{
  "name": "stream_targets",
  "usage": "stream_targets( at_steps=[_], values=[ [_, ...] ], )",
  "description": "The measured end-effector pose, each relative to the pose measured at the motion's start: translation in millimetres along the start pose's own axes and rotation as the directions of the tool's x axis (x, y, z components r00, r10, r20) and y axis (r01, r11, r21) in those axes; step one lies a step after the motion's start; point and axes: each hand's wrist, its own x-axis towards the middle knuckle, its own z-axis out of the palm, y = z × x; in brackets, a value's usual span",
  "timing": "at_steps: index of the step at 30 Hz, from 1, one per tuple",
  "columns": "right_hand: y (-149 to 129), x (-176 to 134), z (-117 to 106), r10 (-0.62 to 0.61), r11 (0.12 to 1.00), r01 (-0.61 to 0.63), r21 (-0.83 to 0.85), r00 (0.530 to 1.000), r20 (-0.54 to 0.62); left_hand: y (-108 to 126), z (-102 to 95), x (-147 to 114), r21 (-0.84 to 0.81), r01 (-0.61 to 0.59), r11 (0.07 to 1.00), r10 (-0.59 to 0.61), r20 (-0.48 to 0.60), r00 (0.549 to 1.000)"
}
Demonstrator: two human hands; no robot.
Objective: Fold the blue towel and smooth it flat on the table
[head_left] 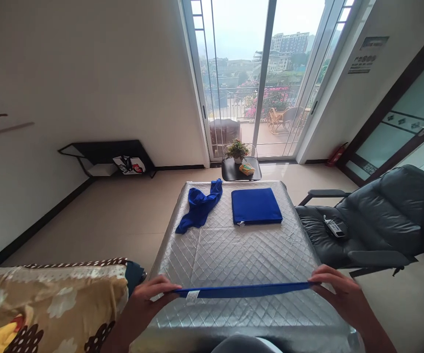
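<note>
Between my two hands a blue cloth [248, 290] is stretched taut, its top edge nearly level above the near part of the table. My left hand [156, 293] pinches its left corner, close to a small white label [192, 296]. The right corner is pinched in my right hand [335, 284]. Farther back on the silver quilted table cover [226, 260] lies a crumpled blue cloth [200, 205]. To its right sits a neat square stack of folded blue cloth [256, 206] with a white tag at its front edge.
A dark grey armchair [377, 215] with a power strip [334, 227] on its seat stands at the right. Beyond the table is a black chair [230, 172] holding a potted plant [237, 151]. Patterned bedding [61, 294] fills the lower left, and a low black rack [112, 152] stands by the wall.
</note>
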Motion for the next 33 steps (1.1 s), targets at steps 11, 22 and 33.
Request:
stream_targets(
  at_steps=[11,22,33],
  values=[
    [29,26,17,0.147,0.989,-0.146,-0.017,0.985,0.087,-46,21.7,52,-0.057,0.210,0.976,-0.205,0.079,0.976],
    [64,58,45,0.341,0.931,-0.330,0.158,0.939,-0.049,-71,49.4,91,-0.406,0.335,0.850,-0.416,-0.127,0.901],
    [203,-61,187,0.769,0.573,-0.754,0.322,0.631,0.107,-197,206.7,-25,-0.558,0.672,0.486,-0.818,-0.021,0.574]
  ],
)
